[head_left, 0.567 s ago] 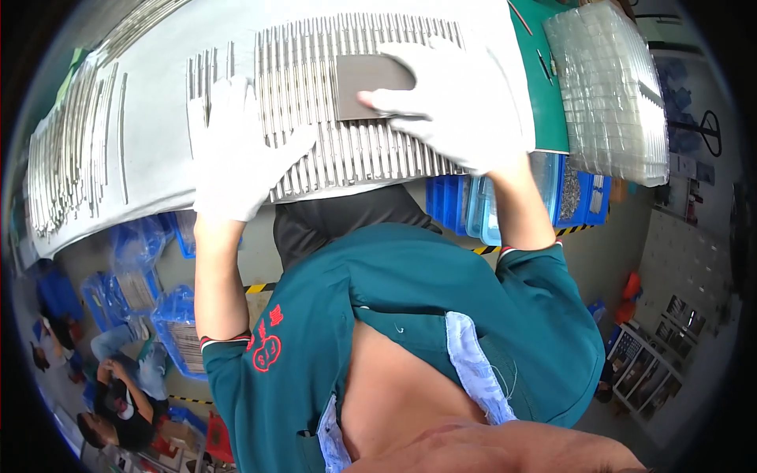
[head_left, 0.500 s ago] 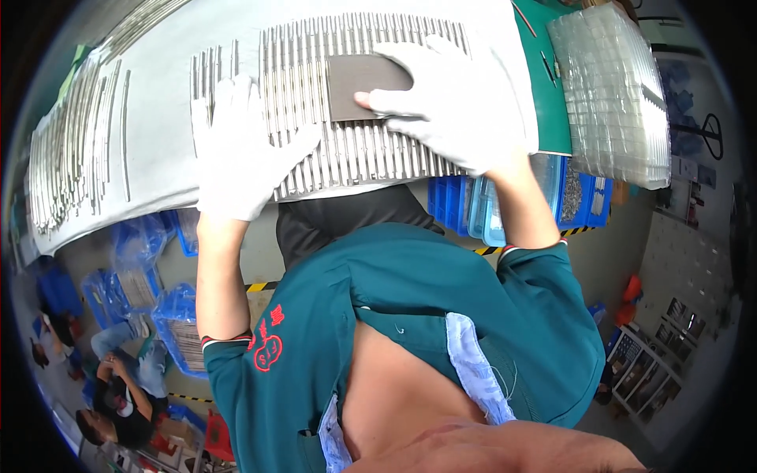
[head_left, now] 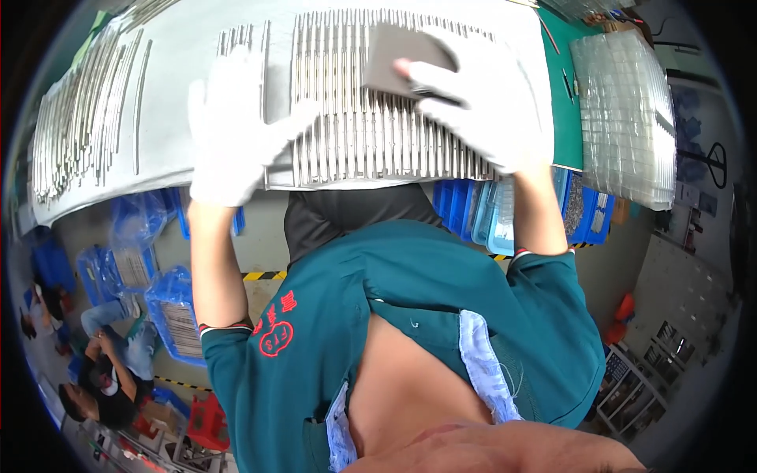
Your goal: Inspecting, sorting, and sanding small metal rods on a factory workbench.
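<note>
Side by side on the white-covered table lies a wide row of slim metal rods (head_left: 355, 146). My right hand (head_left: 497, 98), in a white glove, grips a flat grey-brown rectangular pad (head_left: 390, 59). Its thumb presses on the pad's face, and the pad sits tilted over the far half of the row. My left hand (head_left: 236, 134), gloved too and smeared by motion, is spread out left of the row, its thumb pointing at the row's edge. Beyond its fingertips the ends of several rods (head_left: 236, 35) show. One rod (head_left: 265, 71) lies apart between that hand and the row.
More loose rods (head_left: 87, 110) lie at the table's left end. On the right are a green mat (head_left: 566, 118) with a pen-like tool and a stack of clear plastic trays (head_left: 623, 114). Blue bins (head_left: 453, 209) stand below the table edge. A seated person (head_left: 110, 363) is at lower left.
My view has shifted, so the table appears further right. The left hand has moved left, off the row's edge. The pad has gone farther from me over the rods and is now tilted.
</note>
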